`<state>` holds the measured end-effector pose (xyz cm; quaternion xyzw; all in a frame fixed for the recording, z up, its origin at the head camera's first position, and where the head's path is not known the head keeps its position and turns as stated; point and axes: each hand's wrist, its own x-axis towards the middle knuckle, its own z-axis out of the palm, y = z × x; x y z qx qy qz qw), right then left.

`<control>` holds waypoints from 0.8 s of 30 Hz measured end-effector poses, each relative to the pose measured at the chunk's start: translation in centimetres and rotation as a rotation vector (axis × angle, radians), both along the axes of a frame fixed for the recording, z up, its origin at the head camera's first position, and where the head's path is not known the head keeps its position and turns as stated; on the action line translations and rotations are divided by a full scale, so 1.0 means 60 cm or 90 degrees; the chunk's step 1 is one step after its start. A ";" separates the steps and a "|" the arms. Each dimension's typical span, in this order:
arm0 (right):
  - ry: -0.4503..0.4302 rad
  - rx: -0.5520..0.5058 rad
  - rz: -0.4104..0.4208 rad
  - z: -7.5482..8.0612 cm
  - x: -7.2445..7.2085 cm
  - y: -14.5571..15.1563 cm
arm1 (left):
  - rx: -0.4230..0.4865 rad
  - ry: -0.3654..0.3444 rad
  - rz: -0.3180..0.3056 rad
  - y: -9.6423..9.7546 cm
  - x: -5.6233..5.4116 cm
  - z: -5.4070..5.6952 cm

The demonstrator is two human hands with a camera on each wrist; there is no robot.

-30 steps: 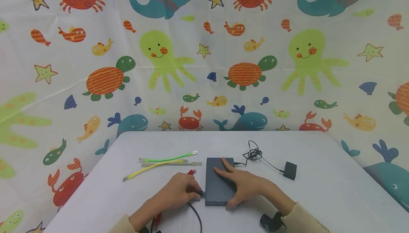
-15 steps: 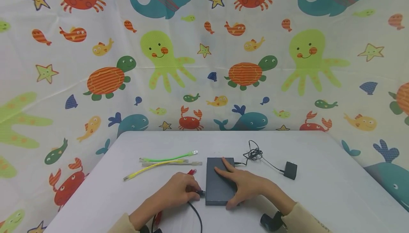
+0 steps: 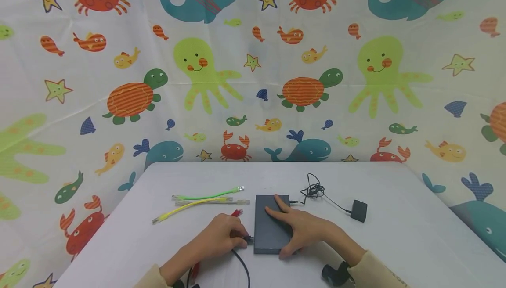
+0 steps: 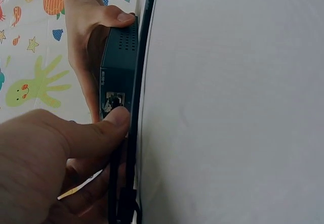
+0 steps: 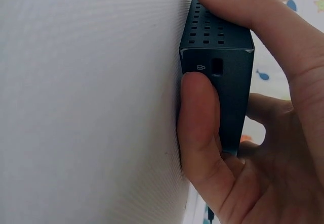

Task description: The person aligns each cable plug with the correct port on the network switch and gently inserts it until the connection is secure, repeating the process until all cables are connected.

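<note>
Box (image 3: 270,232): dark, oblong, flat, its long sides running twelve to six. Black cable (image 3: 242,261): plug (image 3: 250,239) at the box's eight o'clock, perhaps not fully seated; cord curving toward six.

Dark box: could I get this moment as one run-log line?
left hand: pinches plug at left side of box | seating: unclear | right hand: grips box | adapter: corded to box

Three views: head, forward and down across tabletop (image 3: 395,235); left-wrist and right-wrist, close-up, turned sideways, both sharing dark box (image 3: 269,231).
</note>
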<state>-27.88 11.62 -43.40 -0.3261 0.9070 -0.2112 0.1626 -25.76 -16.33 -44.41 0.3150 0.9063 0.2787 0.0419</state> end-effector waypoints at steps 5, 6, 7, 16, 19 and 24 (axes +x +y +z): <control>0.007 0.005 0.000 0.000 0.000 0.000 | 0.006 0.019 -0.006 0.001 0.000 0.000; 0.007 0.004 0.000 0.000 0.001 0.000 | 0.005 0.018 -0.005 0.001 0.000 0.000; 0.005 0.003 0.000 0.000 0.001 0.000 | 0.003 0.016 -0.003 0.001 0.000 0.000; 0.000 0.006 0.000 0.002 0.001 0.000 | 0.004 0.008 0.003 0.002 0.001 0.000; 0.005 0.004 0.006 0.000 -0.001 0.001 | 0.002 0.013 0.005 0.003 0.001 0.001; 0.010 -0.004 0.014 -0.003 -0.002 0.001 | -0.005 0.028 0.010 0.004 0.003 -0.001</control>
